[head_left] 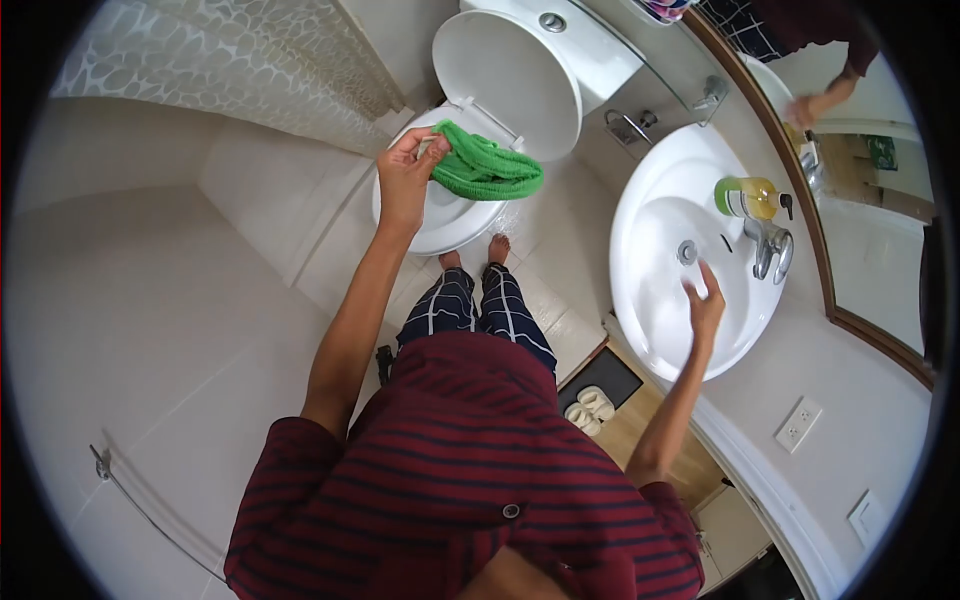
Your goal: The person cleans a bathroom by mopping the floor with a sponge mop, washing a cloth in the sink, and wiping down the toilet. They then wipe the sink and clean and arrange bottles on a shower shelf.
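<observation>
Between the thumb and fingers of my left hand hangs a bunched green cloth with a ribbed edge. The cloth overlaps the white toilet seat in this view, and the toilet lid is raised behind it. My right hand is over the front part of the white washbasin, thumb and fingers apart, with nothing in it. Beyond its fingertips lies the metal drain. A chrome faucet and a pump bottle of yellow liquid with a green label are on the basin's rim.
A patterned shower curtain hangs at upper left beside the bathtub. At right, a wood-framed mirror borders the basin. White slippers rest on a dark mat near the doorway. A glass shelf juts out above the toilet tank.
</observation>
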Demonstrator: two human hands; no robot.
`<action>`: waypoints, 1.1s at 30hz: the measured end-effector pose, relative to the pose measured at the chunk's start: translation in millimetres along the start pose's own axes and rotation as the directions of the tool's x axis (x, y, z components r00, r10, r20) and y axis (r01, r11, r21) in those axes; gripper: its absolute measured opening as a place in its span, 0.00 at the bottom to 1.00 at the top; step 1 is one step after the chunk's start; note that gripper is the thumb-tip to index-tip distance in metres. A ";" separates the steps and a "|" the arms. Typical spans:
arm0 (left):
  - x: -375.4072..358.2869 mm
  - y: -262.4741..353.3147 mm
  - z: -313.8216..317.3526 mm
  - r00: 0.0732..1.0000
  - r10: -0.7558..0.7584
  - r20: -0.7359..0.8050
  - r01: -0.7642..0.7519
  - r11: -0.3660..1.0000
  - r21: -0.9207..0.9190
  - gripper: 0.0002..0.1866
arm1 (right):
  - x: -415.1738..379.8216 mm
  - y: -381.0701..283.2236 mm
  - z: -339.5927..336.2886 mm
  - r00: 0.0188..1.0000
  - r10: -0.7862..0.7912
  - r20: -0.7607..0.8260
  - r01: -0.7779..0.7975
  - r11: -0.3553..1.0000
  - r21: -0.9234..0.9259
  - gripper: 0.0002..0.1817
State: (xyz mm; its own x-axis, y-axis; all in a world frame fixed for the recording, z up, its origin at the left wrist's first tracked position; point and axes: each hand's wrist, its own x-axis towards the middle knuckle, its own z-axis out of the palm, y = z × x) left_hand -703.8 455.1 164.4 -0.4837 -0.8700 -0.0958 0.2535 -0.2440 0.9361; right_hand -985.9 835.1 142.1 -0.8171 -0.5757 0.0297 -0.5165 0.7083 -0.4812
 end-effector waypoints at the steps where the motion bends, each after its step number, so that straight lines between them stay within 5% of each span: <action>1: -3.9 1.0 7.3 0.999 0.002 0.033 -0.001 1.000 -0.018 0.08 | 7.9 -47.7 8.0 0.988 0.142 0.068 -0.157 0.916 0.369 0.20; 3: -9.3 -0.3 21.4 0.994 0.012 0.113 -0.009 1.000 -0.023 0.09 | 16.5 -140.6 13.0 0.998 -0.023 0.051 -0.016 0.763 0.646 0.17; 5: -9.3 -1.4 31.4 0.983 0.047 0.179 -0.046 0.999 -0.008 0.10 | 27.4 -173.7 15.1 0.958 -0.287 0.009 0.240 0.817 0.525 0.14; 11: -14.1 -0.9 55.7 0.966 0.038 0.257 -0.039 0.999 -0.001 0.11 | 39.3 -222.3 3.8 0.917 -0.261 0.301 -0.093 0.595 0.799 0.12; 14: -19.8 14.2 86.6 0.963 0.003 0.270 -0.019 0.998 0.059 0.13 | 36.9 -219.8 27.7 0.871 -0.448 0.201 0.168 0.656 0.736 0.12; 15: -20.1 16.6 93.4 0.965 -0.006 0.263 -0.041 0.984 0.172 0.11 | 34.6 -215.4 34.7 0.912 -0.352 0.213 0.118 0.720 0.684 0.10; 18: -18.2 -6.1 78.8 0.994 -0.067 0.084 0.019 0.883 0.469 0.08 | 36.8 -204.1 51.3 0.989 0.079 0.122 -0.144 0.406 0.902 0.10; 19: -18.3 -9.7 78.0 0.997 0.034 -0.065 0.003 0.866 0.499 0.08 | 40.4 -195.8 56.8 0.980 0.184 0.081 -0.146 0.368 0.918 0.10; 22: -8.7 -26.5 69.0 0.930 0.335 -0.148 -0.143 0.704 0.696 0.11 | 37.6 -189.8 62.5 0.920 0.374 0.118 -0.304 0.489 0.818 0.10; 23: -8.9 -30.6 67.9 0.952 0.290 -0.092 -0.102 0.589 0.802 0.11 | 36.7 -184.1 69.1 0.891 0.409 0.197 -0.350 0.342 0.872 0.10; 25: -8.4 -30.7 74.0 0.985 0.172 -0.015 -0.040 0.312 0.949 0.12 | 45.9 -188.7 72.8 0.907 0.407 0.110 -0.242 0.289 0.926 0.11; 27: 3.5 -34.8 78.6 0.986 0.143 0.086 -0.121 0.257 0.959 0.12 | 59.9 -201.1 75.5 0.920 0.392 -0.009 -0.121 0.305 0.945 0.13; 28: 13.3 -29.4 84.7 0.982 0.129 0.137 -0.164 0.232 0.959 0.12 | 72.6 -204.4 82.6 0.949 0.303 -0.093 -0.031 0.381 0.924 0.12; 29: 28.3 -20.2 90.9 0.987 -0.090 0.133 -0.122 0.118 0.985 0.12 | 89.8 -206.5 90.9 0.964 0.203 -0.172 0.066 0.445 0.893 0.11; 31: 75.2 -38.7 89.0 0.966 0.151 0.209 -0.219 0.049 0.975 0.18 | 122.2 -205.7 108.9 0.960 -0.088 -0.267 0.265 0.599 0.756 0.10; 33: 141.0 -49.5 108.4 0.824 0.547 0.150 -0.291 0.181 0.939 0.26 | 151.5 -213.0 125.5 0.890 -0.380 -0.253 0.451 0.650 0.611 0.08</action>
State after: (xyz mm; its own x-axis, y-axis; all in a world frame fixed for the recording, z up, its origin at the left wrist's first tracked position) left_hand -875.3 391.0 141.3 -0.3855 -0.7856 0.4840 -0.6000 0.6119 0.5154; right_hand -967.6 545.8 139.2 -0.5956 -0.6780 0.4309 -0.5483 -0.0489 -0.8349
